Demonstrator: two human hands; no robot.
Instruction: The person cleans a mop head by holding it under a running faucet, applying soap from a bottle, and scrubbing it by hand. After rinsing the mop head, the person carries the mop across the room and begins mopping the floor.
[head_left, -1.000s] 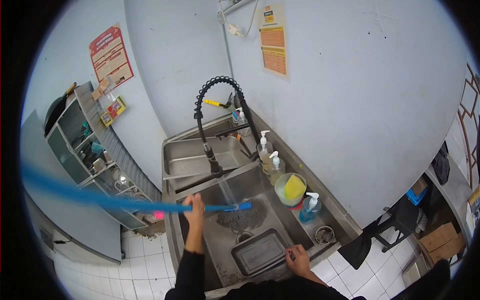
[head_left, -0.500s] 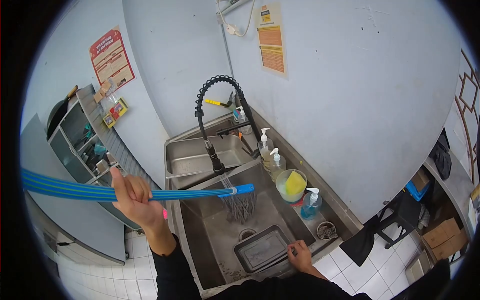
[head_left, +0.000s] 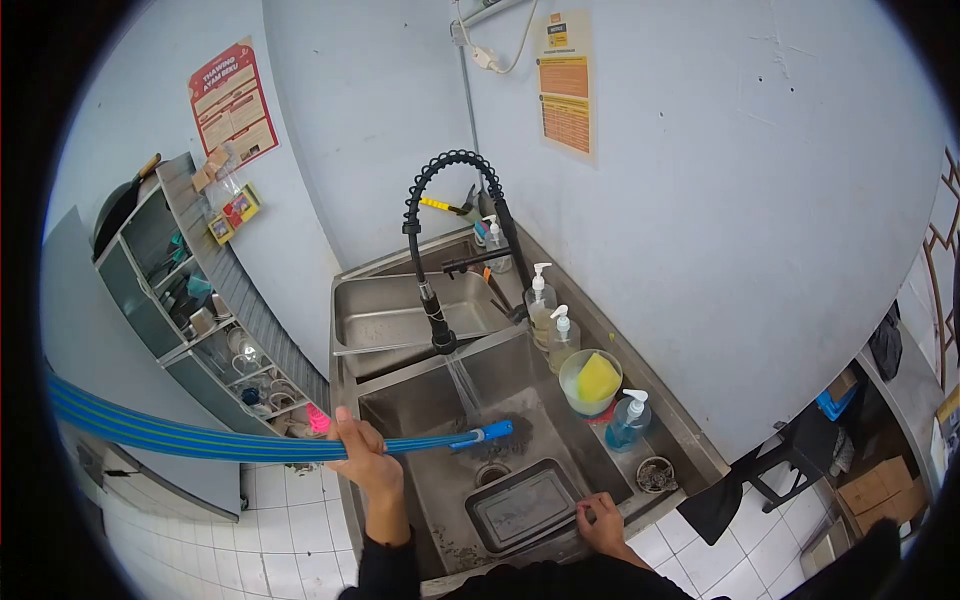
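Note:
My left hand (head_left: 368, 458) is closed around the blue striped handle of a mop (head_left: 240, 447), which slants in from the left edge. The mop's blue head clamp (head_left: 484, 434) is over the large sink basin (head_left: 425, 400), and its grey strings (head_left: 505, 436) lie on the basin floor. Water runs from the black spring faucet (head_left: 444, 340) just behind the clamp. At the front rim of the sink, my right hand (head_left: 601, 524) has curled fingers beside a grey rectangular tray (head_left: 522, 505). Whether anything is pinched in those fingers is hidden.
Along the right ledge stand pump bottles (head_left: 628, 420), a tub with a yellow sponge (head_left: 599, 378) and a small bowl with a scourer (head_left: 656, 475). A second basin (head_left: 400, 315) lies behind. Shelves (head_left: 190, 300) stand left, a black stool (head_left: 795, 460) right.
My left hand has moved down and to the right with the mop. The strings hung under the clamp before and now rest on the basin floor. My right hand stays by the rim.

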